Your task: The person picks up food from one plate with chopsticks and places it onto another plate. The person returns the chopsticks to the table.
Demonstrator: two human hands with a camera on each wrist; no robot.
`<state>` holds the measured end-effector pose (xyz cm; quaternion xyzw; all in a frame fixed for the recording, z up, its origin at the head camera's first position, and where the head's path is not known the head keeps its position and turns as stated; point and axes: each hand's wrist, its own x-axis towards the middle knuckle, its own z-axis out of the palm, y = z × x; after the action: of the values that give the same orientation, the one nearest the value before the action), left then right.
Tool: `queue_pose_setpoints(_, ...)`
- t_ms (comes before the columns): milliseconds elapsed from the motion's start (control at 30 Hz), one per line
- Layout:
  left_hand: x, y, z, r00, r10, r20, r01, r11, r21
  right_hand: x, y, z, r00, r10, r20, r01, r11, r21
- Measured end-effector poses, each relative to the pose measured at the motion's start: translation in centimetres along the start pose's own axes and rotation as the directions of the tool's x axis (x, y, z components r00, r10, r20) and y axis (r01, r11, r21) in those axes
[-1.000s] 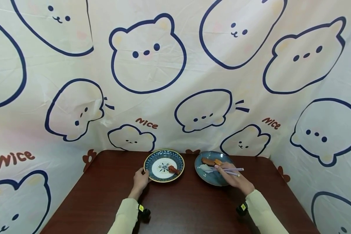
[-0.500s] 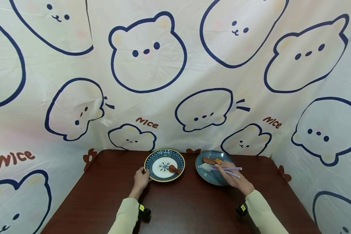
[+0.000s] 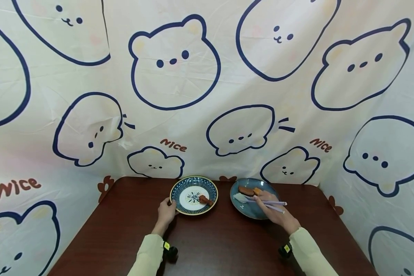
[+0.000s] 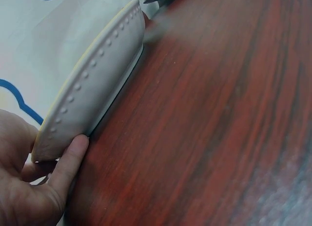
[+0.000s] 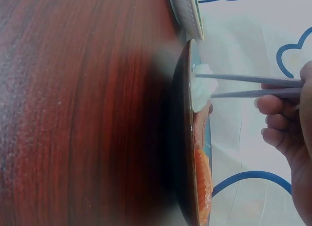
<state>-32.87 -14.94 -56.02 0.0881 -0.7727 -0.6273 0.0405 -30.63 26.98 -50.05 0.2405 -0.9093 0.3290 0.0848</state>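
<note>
My right hand (image 3: 277,214) grips the chopsticks (image 5: 248,79), tips touching the white lump (image 3: 240,197) on the blue plate (image 3: 244,209); whether they truly pinch it, I can't tell. If I squeeze off-centre, that soft-looking lump could squirt out or break. The sausage (image 3: 245,190) lies just beside it, so a sideways slip might nudge that. My left hand (image 3: 166,212) holds the patterned plate (image 3: 177,192) by its rim; a tug there could send the drumstick (image 3: 204,199) sliding.

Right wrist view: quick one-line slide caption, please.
Right hand holds slim pale-purple chopsticks, tips at a lumpy white food piece on a round blue brown-rimmed plate.
</note>
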Motion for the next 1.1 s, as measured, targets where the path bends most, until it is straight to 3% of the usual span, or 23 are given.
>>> queue_pose_setpoints(133, 0.0, -0.1, 0.0, 1.000, 0.001, 0.001, -0.001, 1.000, -0.004, -0.2, -0.4, -0.1, 1.000, -0.014, 0.002, 0.014, 1.000, 0.016)
queue_pose_setpoints(367, 0.1, -0.1, 0.0, 1.000, 0.010, 0.004, -0.010, 1.000, 0.004, -0.8, -0.8, -0.1, 0.994, -0.105, -0.023, 0.103, 0.992, -0.073)
queue_pose_setpoints(633, 0.0, -0.1, -0.1, 1.000, 0.007, 0.009, -0.007, 1.000, 0.003, -1.1, -0.1, 0.0, 0.977, -0.202, -0.063, 0.205, 0.978, 0.036)
queue_pose_setpoints(767, 0.0, -0.1, -0.2, 1.000, 0.002, 0.003, -0.002, 1.000, 0.006, -0.9, 0.0, 0.2, 0.970, -0.231, -0.070, 0.234, 0.972, 0.032)
queue_pose_setpoints(867, 0.0, -0.1, -0.2, 1.000, 0.005, 0.006, -0.005, 1.000, 0.009, -0.6, 0.0, 0.4, 0.982, -0.184, -0.051, 0.186, 0.982, 0.024)
queue_pose_setpoints(1000, 0.0, -0.1, -0.1, 1.000, 0.007, 0.002, -0.007, 1.000, 0.009, -0.1, -0.1, 0.5, 0.998, -0.064, 0.012, 0.063, 0.997, 0.033)
queue_pose_setpoints(1100, 0.0, 0.0, -0.1, 1.000, 0.007, -0.004, -0.007, 1.000, 0.011, 0.4, -0.2, 0.6, 0.997, 0.021, 0.074, -0.023, 0.999, 0.025)
